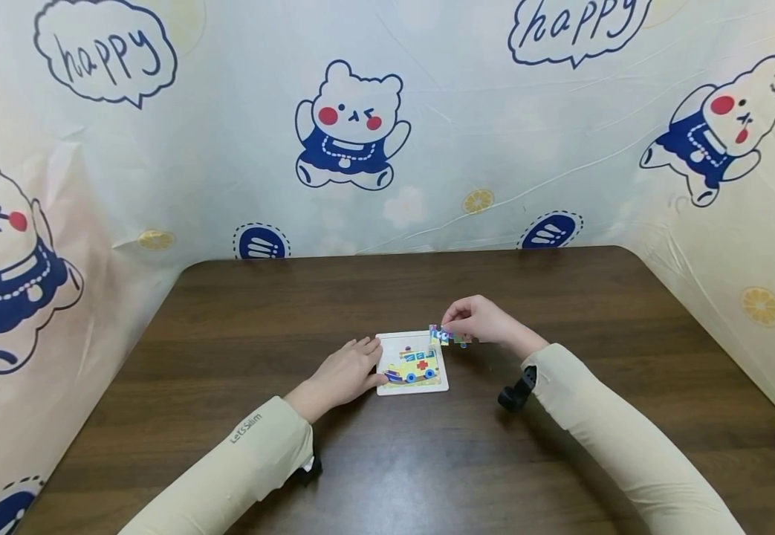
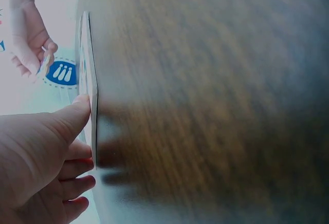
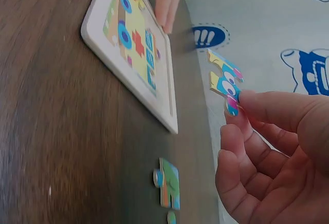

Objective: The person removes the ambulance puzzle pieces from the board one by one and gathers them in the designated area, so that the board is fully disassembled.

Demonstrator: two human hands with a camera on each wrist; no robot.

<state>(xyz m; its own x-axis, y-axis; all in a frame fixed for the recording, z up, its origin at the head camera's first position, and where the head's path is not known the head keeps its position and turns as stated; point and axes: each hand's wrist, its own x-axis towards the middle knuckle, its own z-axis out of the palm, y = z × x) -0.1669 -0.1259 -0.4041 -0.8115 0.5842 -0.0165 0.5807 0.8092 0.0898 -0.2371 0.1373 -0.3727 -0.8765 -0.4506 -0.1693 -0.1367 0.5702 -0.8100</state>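
Observation:
A white-rimmed puzzle tray [image 1: 414, 392] lies on the table, with a partly filled picture of a yellow ambulance [image 1: 420, 365] at its front. My left hand [image 1: 343, 371] rests at the tray's left edge, its thumb touching the rim and its fingers extended. Between thumb and index finger, my right hand [image 1: 484, 321] pinches a jigsaw piece [image 3: 226, 82], blue and yellow with eyes printed on it. That piece is raised just off the tray's far right corner. A loose green jigsaw piece [image 3: 169, 185] lies on the table right of the tray.
Part of another piece [image 3: 171, 217] shows at the bottom of the right wrist view. The brown wooden table [image 1: 280, 297] meets a printed cloth [image 1: 427, 148] at its back edge. A black wrist device [image 1: 517, 390] hangs beneath the right sleeve.

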